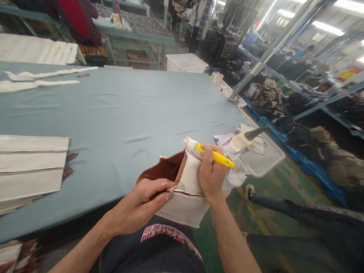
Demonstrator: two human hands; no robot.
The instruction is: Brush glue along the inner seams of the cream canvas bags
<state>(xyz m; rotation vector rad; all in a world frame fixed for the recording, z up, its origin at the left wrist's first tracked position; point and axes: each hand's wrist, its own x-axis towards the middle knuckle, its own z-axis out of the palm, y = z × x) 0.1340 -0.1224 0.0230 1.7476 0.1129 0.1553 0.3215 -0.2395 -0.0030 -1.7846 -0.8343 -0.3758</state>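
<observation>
In front of me, at the table's near edge, is a white sewn piece (186, 210) with a brown inner side (167, 167), its mouth gaping upward. My left hand (152, 197) pinches the piece's edge at a seam between thumb and fingers. My right hand (212, 172) grips a paintbrush (217, 157) with a yellow handle. The brush's pale bristles point to the upper left, close to the top edge of the piece; whether they touch it I cannot tell. Part of the white side lies behind my right hand.
A glue bottle (238, 143) with a dark nozzle lies on papers by a clear plastic bin (270, 165) at right. Stacked white panels (31, 163) and pale strips (42, 81) lie on the blue-covered table (113, 110). A person's leg (275, 204) is close on the right.
</observation>
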